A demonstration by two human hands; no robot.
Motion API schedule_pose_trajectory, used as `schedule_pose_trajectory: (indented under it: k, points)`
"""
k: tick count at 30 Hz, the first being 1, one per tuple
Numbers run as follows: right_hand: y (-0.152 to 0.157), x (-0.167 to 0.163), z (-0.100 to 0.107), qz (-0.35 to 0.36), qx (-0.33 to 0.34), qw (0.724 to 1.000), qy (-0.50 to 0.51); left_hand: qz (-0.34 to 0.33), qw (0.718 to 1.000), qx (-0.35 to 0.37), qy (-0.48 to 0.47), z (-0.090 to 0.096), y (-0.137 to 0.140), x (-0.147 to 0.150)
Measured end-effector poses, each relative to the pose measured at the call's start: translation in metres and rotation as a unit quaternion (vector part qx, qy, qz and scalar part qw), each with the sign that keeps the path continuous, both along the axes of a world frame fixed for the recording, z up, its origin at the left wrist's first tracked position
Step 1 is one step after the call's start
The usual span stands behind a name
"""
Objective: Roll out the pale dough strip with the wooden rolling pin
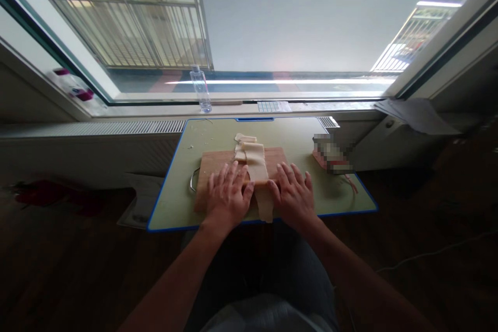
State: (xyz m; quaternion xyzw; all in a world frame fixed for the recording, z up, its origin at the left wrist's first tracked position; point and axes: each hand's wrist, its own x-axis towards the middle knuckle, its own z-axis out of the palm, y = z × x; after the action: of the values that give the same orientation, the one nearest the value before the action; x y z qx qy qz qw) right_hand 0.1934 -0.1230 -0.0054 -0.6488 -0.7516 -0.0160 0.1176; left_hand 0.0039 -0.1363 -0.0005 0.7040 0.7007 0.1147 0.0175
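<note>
A strip of pale dough (257,161) lies on a wooden cutting board (213,158). Its near end hangs past the board's front edge, and its far end is bunched in folds. Across the strip runs a thin wooden rolling pin (261,182), visible only between the hands. My left hand (229,192) presses on the pin's left part, palm down, fingers stretched out flat. On its right part lies my right hand (292,190), also flat with fingers spread. Both thumbs point inward near the dough's edges. The palms hide the pin's ends.
The board rests on a small greenish table (179,187) with a blue rim. A blurred-out package (332,155) lies at the table's right. A clear bottle (201,89) stands on the windowsill behind; papers (418,114) lie at the right.
</note>
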Motion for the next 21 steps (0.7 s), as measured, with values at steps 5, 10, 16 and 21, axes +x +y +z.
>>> schedule_pose_trajectory:
  k: [5,10,16,21]
  points:
    - [-0.007,0.003,-0.001,0.004,0.004,1.0,0.005,-0.005,1.0,0.0,0.0,-0.002,-0.007,-0.001]
    - [0.027,-0.004,0.006,-0.001,-0.019,1.0,0.003,0.012,1.0,0.001,0.003,0.0,0.026,-0.002]
    - [0.062,-0.01,0.01,-0.007,-0.016,1.0,0.0,0.028,1.0,-0.001,-0.005,0.0,0.064,-0.006]
    - [0.086,-0.012,0.013,-0.012,-0.056,0.998,0.005,0.026,0.998,-0.047,-0.014,0.007,0.091,-0.009]
